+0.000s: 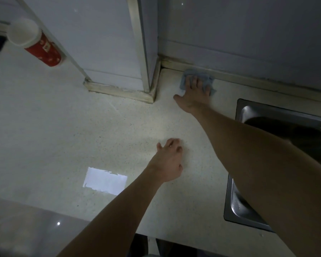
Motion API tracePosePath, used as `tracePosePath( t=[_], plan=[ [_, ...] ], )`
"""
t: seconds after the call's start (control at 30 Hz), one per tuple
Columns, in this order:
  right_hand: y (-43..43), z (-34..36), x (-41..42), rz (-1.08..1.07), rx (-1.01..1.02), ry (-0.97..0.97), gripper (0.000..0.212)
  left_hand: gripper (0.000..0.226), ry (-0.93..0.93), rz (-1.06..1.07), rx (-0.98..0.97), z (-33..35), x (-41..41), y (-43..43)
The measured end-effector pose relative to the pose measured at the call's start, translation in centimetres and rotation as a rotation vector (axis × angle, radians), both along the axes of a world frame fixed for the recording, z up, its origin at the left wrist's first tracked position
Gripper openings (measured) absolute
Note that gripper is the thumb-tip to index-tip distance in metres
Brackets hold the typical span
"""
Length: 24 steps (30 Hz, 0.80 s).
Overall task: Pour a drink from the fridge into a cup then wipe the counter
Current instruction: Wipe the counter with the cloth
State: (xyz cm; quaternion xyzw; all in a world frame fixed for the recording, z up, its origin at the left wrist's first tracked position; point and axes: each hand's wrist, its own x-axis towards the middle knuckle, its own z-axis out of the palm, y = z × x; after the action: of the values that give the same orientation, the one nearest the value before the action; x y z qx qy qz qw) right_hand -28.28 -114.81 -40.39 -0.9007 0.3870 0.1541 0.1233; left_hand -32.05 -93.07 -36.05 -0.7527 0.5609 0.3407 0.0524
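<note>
A pale speckled counter [82,127] fills the view. My right hand [195,93] reaches to the back wall and presses flat on a blue-grey cloth [206,76] with straight fingers. My left hand [170,160] rests on the bare counter nearer to me, fingers loosely bent, holding nothing. A red and white paper cup [39,45] stands at the far left, next to the tiled wall column.
A steel sink [237,206] is set into the counter at the right, under my right forearm. A tiled wall column [109,43] juts onto the counter at the back. A bright light patch [105,181] lies on the counter. The counter's front edge runs along the bottom.
</note>
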Motion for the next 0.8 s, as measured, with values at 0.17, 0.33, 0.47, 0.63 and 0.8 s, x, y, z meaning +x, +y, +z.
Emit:
tracePosePath(
  t=[0.17,0.33,0.47,0.63,0.8],
  plan=[
    [0.0,0.5,-1.4,0.095,-0.039,0.022,0.085,0.056,-0.025,-0.011,-0.031,-0.5,-0.3,0.3],
    [4.7,0.7,-4.8,0.145,-0.022,0.052,0.088,0.057,0.093,0.095,-0.126,-0.6,0.8,1.0],
    [9.7,0.5,-9.5,0.151,-0.022,0.038,0.091,0.056,0.029,0.135,-0.197,-0.8,1.4,3.7],
    [17.6,0.4,-15.3,0.120,0.020,0.029,0.092,0.049,-0.022,0.076,-0.221,-0.7,-0.5,10.7],
    [25.8,1.1,-20.7,0.060,0.026,0.061,0.091,0.035,-0.114,-0.025,-0.214,-0.6,-2.6,17.8]
  ],
)
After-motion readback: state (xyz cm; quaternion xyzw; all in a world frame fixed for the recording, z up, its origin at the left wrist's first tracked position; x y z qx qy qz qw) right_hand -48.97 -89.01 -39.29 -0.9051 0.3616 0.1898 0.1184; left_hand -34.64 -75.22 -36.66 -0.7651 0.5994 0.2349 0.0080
